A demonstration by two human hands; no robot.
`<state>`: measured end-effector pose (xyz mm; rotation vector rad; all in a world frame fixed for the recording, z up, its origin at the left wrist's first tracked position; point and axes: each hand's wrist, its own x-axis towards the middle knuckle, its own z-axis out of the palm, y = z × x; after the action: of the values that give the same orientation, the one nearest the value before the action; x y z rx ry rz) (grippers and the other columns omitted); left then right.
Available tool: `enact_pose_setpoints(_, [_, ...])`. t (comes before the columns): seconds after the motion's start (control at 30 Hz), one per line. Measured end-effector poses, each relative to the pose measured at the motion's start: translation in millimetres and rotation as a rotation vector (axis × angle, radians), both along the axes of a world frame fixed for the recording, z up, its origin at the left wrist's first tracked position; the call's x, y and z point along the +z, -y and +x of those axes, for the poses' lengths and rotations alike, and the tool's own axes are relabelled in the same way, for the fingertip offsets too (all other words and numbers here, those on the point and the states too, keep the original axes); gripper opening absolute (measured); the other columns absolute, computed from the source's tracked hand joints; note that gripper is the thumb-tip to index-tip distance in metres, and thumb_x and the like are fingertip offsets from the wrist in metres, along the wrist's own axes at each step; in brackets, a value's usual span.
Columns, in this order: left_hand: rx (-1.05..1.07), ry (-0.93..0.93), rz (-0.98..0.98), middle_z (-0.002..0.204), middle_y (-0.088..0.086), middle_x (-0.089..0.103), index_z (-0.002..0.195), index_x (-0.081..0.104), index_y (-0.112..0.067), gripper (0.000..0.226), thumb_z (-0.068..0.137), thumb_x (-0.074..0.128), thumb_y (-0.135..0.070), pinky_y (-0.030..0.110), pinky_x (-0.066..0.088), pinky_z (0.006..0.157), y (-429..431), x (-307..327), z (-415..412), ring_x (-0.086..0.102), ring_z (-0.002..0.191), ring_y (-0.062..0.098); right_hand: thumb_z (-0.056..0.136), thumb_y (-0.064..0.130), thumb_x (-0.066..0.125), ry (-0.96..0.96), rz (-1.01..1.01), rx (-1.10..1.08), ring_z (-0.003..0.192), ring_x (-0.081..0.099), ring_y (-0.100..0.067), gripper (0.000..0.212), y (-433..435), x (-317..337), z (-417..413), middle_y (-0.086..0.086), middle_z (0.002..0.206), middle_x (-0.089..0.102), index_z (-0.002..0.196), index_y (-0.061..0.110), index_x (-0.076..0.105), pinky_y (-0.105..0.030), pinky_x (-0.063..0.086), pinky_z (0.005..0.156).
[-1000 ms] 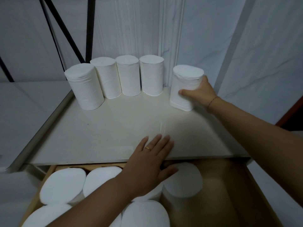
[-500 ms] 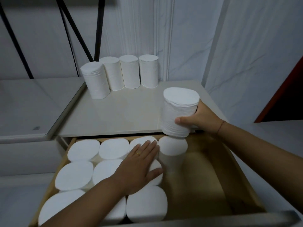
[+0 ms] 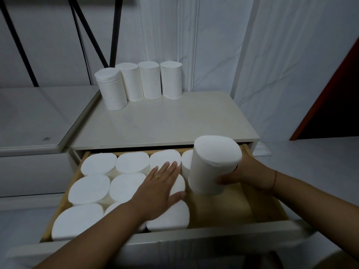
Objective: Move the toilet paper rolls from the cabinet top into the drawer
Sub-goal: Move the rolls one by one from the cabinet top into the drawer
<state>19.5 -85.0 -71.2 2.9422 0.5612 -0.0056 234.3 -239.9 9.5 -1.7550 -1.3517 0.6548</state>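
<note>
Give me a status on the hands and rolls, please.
Right hand grips one roll above drawer, bare right side. Left hand flat on packed rolls. Four rolls on cabinet top. Path clear.

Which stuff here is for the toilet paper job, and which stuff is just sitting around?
For the job:
- held roll, gripped by the right hand
- left hand, flat on the packed rolls
- four rolls on the cabinet top
- open drawer

Just sitting around:
- black rods
- white platform
- wall
</note>
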Motion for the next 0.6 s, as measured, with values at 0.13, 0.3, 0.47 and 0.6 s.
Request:
enact_pose_setpoints(0.13, [0.009, 0.007, -0.003, 0.157, -0.010, -0.017, 0.150, -0.012, -0.028, 0.083, 0.081, -0.002, -0.074, 0.035, -0.007, 0.120, 1.1, 0.6, 0.3, -0.021, 0.143, 0.009, 0.056, 0.004, 0.087, 0.050, 0.001, 0.049, 0.109, 0.051, 0.006, 0.082, 8.1, -1.4, -0.6, 0.020, 0.115, 0.049, 0.114, 0.038, 0.040, -0.006, 0.043, 0.089])
enact_pose_setpoints(0.3, [0.026, 0.009, 0.000, 0.156, -0.011, -0.019, 0.149, -0.013, -0.029, 0.082, 0.081, -0.001, -0.073, 0.033, -0.011, 0.119, 3.1, 2.0, 0.8, -0.022, 0.143, 0.009, 0.062, 0.010, 0.085, 0.066, -0.175, 0.153, 0.102, 0.052, 0.015, 0.071, 16.7, -25.6, 3.5, 0.022, 0.108, 0.050, 0.109, 0.041, 0.040, -0.005, 0.047, 0.080])
enact_pose_setpoints(0.47, [0.020, 0.007, 0.005, 0.156, -0.010, -0.020, 0.149, -0.013, -0.028, 0.084, 0.079, -0.004, -0.072, 0.033, -0.011, 0.118, 3.4, 3.1, 0.6, -0.023, 0.143, 0.009, 0.063, 0.020, 0.085, 0.085, -0.270, 0.194, 0.110, 0.040, 0.015, 0.084, 11.7, -62.0, 4.2, 0.030, 0.118, 0.038, 0.117, 0.047, 0.027, 0.002, 0.037, 0.087])
enact_pose_setpoints(0.6, [0.013, 0.010, 0.011, 0.155, -0.009, -0.022, 0.149, -0.014, -0.028, 0.083, 0.080, -0.004, -0.072, 0.031, -0.013, 0.117, 3.6, 3.1, 0.6, -0.024, 0.142, 0.010, 0.062, 0.026, 0.085, 0.080, -0.367, 0.204, 0.118, 0.041, -0.002, 0.083, 6.1, -86.6, 7.8, 0.023, 0.122, 0.041, 0.119, 0.046, 0.029, -0.016, 0.036, 0.099])
